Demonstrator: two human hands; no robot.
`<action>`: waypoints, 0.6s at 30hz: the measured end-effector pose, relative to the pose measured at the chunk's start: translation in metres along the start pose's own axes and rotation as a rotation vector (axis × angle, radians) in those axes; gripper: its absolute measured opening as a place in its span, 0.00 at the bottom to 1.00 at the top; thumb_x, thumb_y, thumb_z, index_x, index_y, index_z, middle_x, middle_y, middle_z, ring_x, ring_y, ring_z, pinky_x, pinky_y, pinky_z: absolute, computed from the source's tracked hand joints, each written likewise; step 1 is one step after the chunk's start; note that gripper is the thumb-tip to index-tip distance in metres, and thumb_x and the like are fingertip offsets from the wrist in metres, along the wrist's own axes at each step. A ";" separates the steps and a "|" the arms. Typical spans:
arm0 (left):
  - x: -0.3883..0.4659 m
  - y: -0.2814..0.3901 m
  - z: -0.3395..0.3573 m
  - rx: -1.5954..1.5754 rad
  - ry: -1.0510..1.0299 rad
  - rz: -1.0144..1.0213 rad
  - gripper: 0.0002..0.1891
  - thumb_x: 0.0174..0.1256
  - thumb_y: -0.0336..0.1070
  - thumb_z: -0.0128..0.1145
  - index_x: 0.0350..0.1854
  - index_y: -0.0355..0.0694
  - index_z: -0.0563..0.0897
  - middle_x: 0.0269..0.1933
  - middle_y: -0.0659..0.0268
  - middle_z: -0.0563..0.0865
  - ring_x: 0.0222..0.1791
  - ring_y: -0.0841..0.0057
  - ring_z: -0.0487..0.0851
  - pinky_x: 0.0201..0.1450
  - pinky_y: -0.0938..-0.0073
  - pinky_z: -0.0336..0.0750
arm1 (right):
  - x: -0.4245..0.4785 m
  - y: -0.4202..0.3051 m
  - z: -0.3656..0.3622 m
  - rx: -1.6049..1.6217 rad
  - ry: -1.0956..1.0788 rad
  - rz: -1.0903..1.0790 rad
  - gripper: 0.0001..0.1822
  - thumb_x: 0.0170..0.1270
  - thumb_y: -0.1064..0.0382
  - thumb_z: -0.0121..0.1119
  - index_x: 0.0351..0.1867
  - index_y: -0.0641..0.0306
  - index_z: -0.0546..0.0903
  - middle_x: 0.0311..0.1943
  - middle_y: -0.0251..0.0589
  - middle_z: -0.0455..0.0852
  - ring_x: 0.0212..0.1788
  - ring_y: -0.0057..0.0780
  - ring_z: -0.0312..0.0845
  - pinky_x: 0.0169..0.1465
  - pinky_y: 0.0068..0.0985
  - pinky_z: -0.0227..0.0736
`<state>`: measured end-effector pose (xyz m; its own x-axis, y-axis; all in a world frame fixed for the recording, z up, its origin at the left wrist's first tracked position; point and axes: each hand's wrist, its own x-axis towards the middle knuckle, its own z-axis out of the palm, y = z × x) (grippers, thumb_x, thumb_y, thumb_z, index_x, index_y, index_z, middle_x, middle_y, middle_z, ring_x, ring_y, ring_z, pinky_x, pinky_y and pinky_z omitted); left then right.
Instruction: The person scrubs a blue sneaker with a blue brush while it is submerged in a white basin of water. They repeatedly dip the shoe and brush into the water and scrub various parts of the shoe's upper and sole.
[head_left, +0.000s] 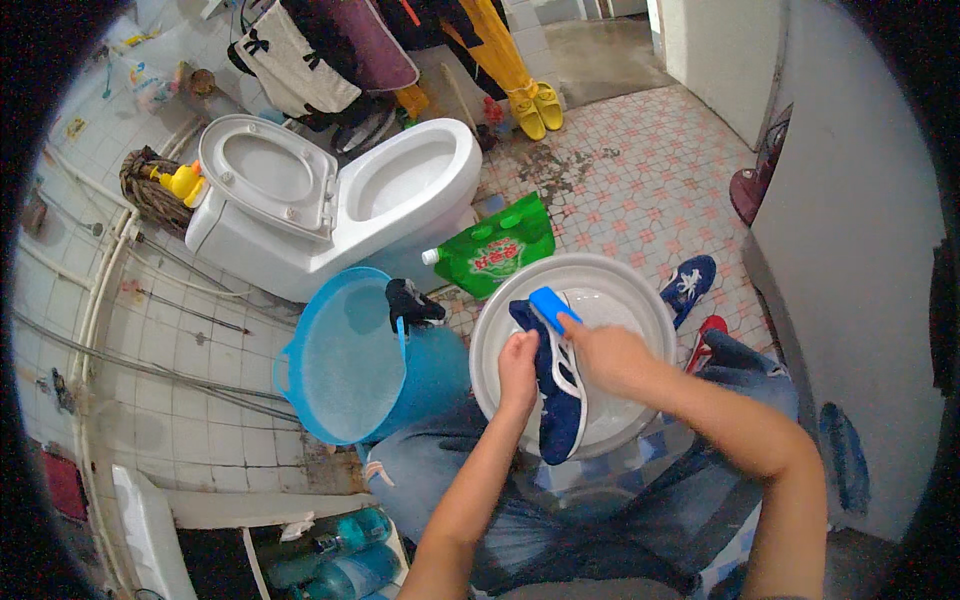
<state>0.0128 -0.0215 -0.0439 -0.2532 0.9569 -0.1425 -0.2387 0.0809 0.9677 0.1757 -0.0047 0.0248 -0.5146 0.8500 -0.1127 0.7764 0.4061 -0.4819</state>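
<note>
A navy blue sneaker (556, 409) with white trim lies tilted over a pale round basin (491, 300), its lower end reaching across the near rim. My left hand (519, 367) grips the shoe along its left side. In my right hand (604, 352) is a blue scrubbing brush (553, 307), held against the shoe's upper end. The brush's bristles are hidden from view. Some water appears to lie in the basin's bottom. Outside the basin, at its right, rests another navy sneaker (690, 285) with white laces.
Left of the basin stands a blue bucket (439, 375) of cloudy water, a dark shoe-like item (409, 304) on its rim. A green detergent pouch (499, 244) lies behind the basin, near a white toilet (405, 176). Plastic bottles (360, 529) sit at lower left; a grey panel (847, 300) rises right.
</note>
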 end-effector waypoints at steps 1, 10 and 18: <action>0.001 -0.005 -0.004 0.094 0.008 0.026 0.09 0.65 0.34 0.51 0.26 0.40 0.73 0.23 0.75 0.72 0.25 0.89 0.67 0.28 0.84 0.63 | -0.009 -0.010 0.004 0.037 -0.015 -0.003 0.31 0.55 0.67 0.49 0.64 0.63 0.60 0.28 0.53 0.83 0.29 0.49 0.81 0.31 0.44 0.74; -0.003 -0.003 0.001 0.378 0.050 0.172 0.13 0.67 0.36 0.49 0.23 0.40 0.69 0.22 0.74 0.69 0.25 0.87 0.64 0.28 0.81 0.62 | -0.016 -0.016 0.016 0.199 -0.029 0.011 0.39 0.53 0.69 0.49 0.66 0.76 0.47 0.28 0.59 0.81 0.26 0.53 0.79 0.31 0.46 0.73; 0.002 -0.011 -0.011 0.376 0.128 0.138 0.13 0.69 0.37 0.46 0.25 0.38 0.68 0.21 0.71 0.68 0.24 0.84 0.65 0.28 0.77 0.63 | -0.051 -0.022 0.051 0.252 0.055 -0.273 0.37 0.57 0.68 0.46 0.67 0.73 0.46 0.24 0.62 0.80 0.25 0.55 0.78 0.31 0.46 0.73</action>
<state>0.0050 -0.0238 -0.0572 -0.3790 0.9254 -0.0080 0.1589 0.0736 0.9846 0.1668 -0.0736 -0.0030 -0.6645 0.7414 0.0931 0.4961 0.5309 -0.6871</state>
